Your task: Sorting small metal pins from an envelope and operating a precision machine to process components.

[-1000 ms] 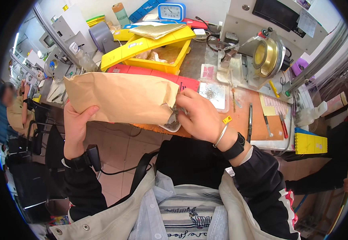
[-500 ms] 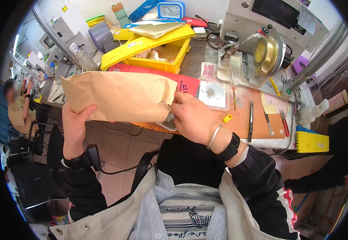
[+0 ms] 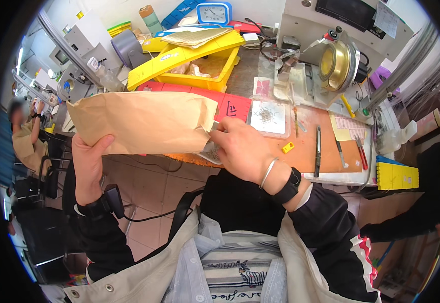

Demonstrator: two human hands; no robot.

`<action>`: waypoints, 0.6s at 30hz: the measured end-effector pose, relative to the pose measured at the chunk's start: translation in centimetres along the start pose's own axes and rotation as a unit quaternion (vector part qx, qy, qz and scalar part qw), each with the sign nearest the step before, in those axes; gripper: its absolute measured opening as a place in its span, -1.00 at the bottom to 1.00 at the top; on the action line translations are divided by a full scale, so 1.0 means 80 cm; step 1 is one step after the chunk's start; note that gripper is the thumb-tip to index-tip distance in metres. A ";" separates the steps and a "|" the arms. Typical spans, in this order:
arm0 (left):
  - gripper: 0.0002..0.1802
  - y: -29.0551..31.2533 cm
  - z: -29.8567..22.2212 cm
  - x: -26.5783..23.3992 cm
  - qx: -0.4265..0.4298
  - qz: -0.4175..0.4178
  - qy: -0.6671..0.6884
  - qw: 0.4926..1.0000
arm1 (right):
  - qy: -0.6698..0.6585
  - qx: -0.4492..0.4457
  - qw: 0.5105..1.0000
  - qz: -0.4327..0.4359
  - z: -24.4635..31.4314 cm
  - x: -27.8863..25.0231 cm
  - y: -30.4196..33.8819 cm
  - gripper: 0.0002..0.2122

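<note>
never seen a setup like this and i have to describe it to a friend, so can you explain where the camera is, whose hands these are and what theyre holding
There is no robot here: these are a person's own bare hands. All the pictures come from one wide fisheye camera worn on that person's head, looking down, so straight edges bend near the rim.

The left hand grips one end of a brown paper bag. The right hand is at the bag's other end; its fingertips are partly hidden, so I can't tell what they hold.

On the workbench, an orange mat carries a red-handled tool. Beside the bag is a shallow tray of tiny dark pieces. Farther back sit a yellow bin and a blue clock.
</note>
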State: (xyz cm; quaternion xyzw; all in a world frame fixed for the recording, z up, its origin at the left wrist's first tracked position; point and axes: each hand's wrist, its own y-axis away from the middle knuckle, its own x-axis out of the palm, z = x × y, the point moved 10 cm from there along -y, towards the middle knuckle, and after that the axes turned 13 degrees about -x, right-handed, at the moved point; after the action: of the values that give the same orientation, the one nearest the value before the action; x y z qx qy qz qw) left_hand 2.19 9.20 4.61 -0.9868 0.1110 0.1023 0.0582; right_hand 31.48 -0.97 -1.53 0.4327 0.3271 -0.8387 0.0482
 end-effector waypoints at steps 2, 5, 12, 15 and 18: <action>-0.58 0.001 -0.002 -0.002 0.004 0.000 -0.005 1.000 | 0.000 0.007 1.000 0.001 -0.008 -0.006 0.005 -0.74; -0.58 0.002 -0.002 -0.005 0.001 0.005 -0.007 1.000 | 0.000 0.024 1.000 -0.005 -0.009 -0.020 0.003 -0.74; -0.66 0.001 -0.017 0.007 0.011 -0.006 0.028 1.000 | 0.001 -0.033 0.999 -0.025 0.010 -0.012 -0.004 -0.73; -0.66 0.002 -0.018 0.004 0.006 -0.005 0.016 1.000 | 0.005 -0.002 1.000 -0.003 -0.007 -0.009 0.002 -0.76; -0.66 0.001 -0.017 0.005 -0.001 -0.007 0.010 1.000 | -0.010 0.032 0.999 -0.020 -0.009 -0.026 0.004 -0.76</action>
State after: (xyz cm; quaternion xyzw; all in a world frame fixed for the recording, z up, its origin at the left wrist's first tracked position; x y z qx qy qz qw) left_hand 2.80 8.88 5.85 -0.9886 0.1048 0.0923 0.0566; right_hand 33.42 -1.21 -0.40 0.4185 0.3084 -0.8540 0.0207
